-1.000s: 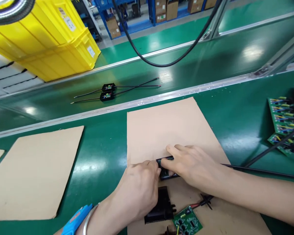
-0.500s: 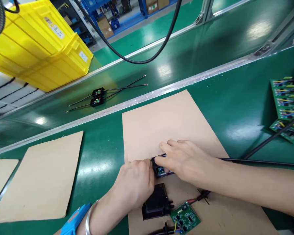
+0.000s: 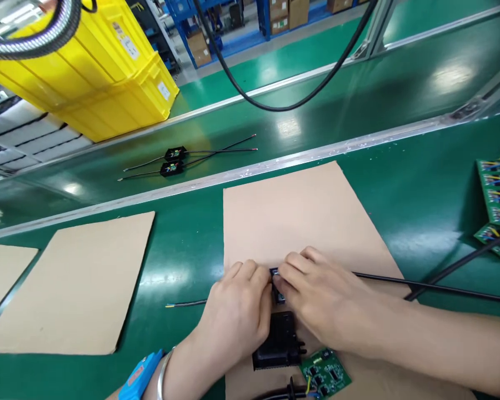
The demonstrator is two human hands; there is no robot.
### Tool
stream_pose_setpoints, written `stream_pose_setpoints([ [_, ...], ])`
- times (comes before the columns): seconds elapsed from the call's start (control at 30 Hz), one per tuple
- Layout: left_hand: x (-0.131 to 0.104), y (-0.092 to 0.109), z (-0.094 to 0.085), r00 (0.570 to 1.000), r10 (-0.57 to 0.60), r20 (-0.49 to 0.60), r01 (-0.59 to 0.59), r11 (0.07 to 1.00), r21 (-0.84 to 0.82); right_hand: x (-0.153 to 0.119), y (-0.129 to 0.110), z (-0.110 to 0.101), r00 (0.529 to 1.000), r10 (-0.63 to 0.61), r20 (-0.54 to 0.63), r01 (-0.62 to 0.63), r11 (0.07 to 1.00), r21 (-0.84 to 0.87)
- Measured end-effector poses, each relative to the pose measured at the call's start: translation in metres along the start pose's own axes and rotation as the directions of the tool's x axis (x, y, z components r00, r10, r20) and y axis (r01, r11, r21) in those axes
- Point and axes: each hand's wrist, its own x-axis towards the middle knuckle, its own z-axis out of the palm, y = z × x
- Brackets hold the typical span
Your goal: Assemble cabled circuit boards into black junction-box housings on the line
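in the head view, the left hand (image 3: 239, 311) and right hand (image 3: 316, 294) curl over a black case (image 3: 280, 299) between them; what the fingers pinch i cannot tell. the right hand now hides more of the case than before, and a cable end (image 3: 187, 304) has appeared left of the grip. a black housing (image 3: 277, 347) lies just below the grip.

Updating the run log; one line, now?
left hand: at black case | right hand: at black case | nearby: black shell, circuit board
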Motion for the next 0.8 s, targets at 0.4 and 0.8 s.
stream_pose_setpoints([
  [0.4,0.004,-0.026,0.008,0.996,0.076,0.052,-0.055,0.943,-0.328,0.0,0.008,-0.017,0.996,0.042,0.075,-0.059,0.97,0.235],
  [0.8,0.001,-0.002,-0.003,0.883,0.466,0.05,-0.464,0.885,-0.045,-0.021,0.012,0.0,0.956,0.287,0.062,-0.293,0.923,0.25],
])
